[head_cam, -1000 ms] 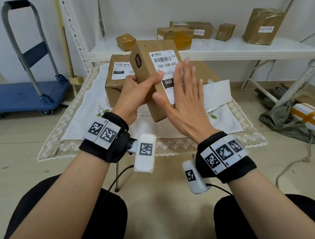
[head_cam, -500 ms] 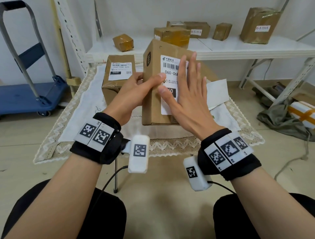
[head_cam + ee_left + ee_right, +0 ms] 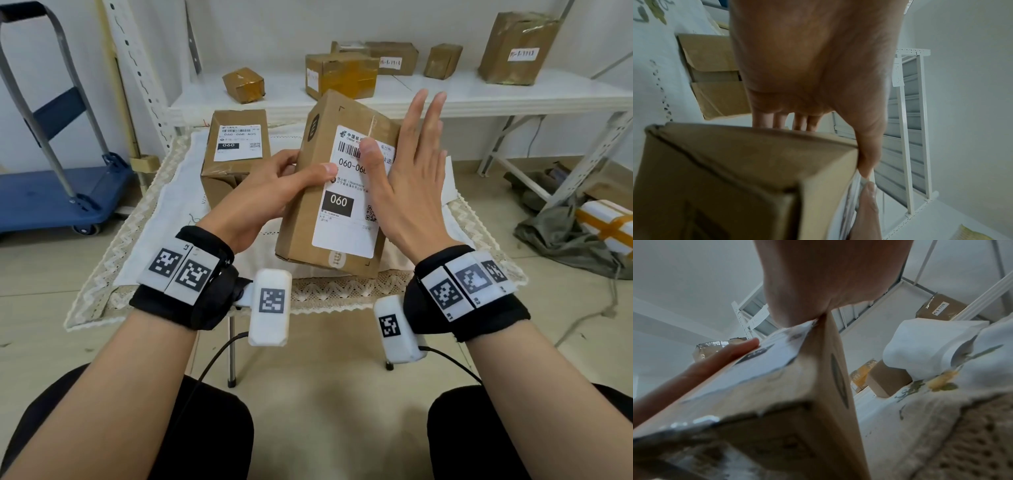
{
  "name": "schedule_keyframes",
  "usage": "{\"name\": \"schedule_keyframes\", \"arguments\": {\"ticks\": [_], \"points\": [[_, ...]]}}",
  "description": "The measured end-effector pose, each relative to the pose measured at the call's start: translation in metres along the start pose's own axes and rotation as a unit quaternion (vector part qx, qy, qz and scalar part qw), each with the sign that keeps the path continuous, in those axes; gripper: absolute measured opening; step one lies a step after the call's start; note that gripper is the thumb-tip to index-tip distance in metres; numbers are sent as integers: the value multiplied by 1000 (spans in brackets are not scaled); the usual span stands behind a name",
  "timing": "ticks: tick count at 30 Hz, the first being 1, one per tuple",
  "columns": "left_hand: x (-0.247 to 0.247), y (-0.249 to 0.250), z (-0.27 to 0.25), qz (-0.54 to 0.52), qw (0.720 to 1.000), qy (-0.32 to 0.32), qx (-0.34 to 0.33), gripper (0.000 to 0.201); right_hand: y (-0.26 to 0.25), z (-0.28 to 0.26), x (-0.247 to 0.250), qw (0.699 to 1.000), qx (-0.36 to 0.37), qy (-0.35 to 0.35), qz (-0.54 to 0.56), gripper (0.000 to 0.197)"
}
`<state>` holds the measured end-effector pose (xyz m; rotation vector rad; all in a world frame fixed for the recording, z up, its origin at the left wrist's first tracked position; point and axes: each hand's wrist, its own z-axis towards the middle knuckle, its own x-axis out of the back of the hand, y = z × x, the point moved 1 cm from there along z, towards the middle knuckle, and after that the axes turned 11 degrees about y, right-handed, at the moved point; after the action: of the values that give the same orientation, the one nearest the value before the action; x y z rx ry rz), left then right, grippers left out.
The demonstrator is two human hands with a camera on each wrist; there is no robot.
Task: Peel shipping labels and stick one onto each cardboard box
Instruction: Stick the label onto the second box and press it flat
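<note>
I hold a tall cardboard box (image 3: 305,219) tilted over the table, its white shipping label (image 3: 346,219) facing me. My left hand (image 3: 294,171) grips the box's left side, thumb on the front near the label's edge and fingers behind. My right hand (image 3: 404,137) lies flat on the label's right part, fingers straight and reaching past the box's top, thumb on the barcode. In the left wrist view the box (image 3: 735,170) sits under my thumb (image 3: 867,159). The right wrist view shows the label (image 3: 766,356). A second labelled box (image 3: 236,150) stands behind on the left.
The small table (image 3: 113,298) wears a white lace cloth. White backing paper (image 3: 450,178) lies behind my right hand. A white shelf (image 3: 479,99) at the back carries several taped boxes. A blue trolley (image 3: 51,195) stands left; a wrapped parcel (image 3: 609,226) lies on the floor right.
The box has tipped back from upright so the label faces up at me. My right hand has slid across the label to its right side. My left hand keeps its grip.
</note>
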<state>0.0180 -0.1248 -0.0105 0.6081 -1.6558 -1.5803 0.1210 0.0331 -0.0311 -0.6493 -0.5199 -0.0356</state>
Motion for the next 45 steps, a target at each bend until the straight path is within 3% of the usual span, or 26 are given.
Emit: {"name": "schedule_keyframes", "arguments": {"ticks": [6, 13, 17, 29, 36, 45], "points": [[-1, 2, 0, 4, 1000, -7, -9, 65, -9, -1, 1, 999, 44, 2, -7, 82], [0, 0, -1, 0, 1000, -2, -7, 66, 4, 8, 6, 1000, -2, 16, -12, 83], [-3, 0, -1, -1, 1000, 0, -11, 66, -5, 6, 7, 999, 23, 17, -22, 82], [-2, 2, -3, 48, 996, -58, -51, 92, -30, 4, 3, 996, 64, 53, -28, 80], [0, 2, -5, 46, 995, -68, -55, 83, -42, 3, 0, 994, 90, 53, -20, 79], [1, 2, -5, 58, 993, -84, -65, 87, -38, 10, 0, 996, 61, 62, -19, 83]]}}
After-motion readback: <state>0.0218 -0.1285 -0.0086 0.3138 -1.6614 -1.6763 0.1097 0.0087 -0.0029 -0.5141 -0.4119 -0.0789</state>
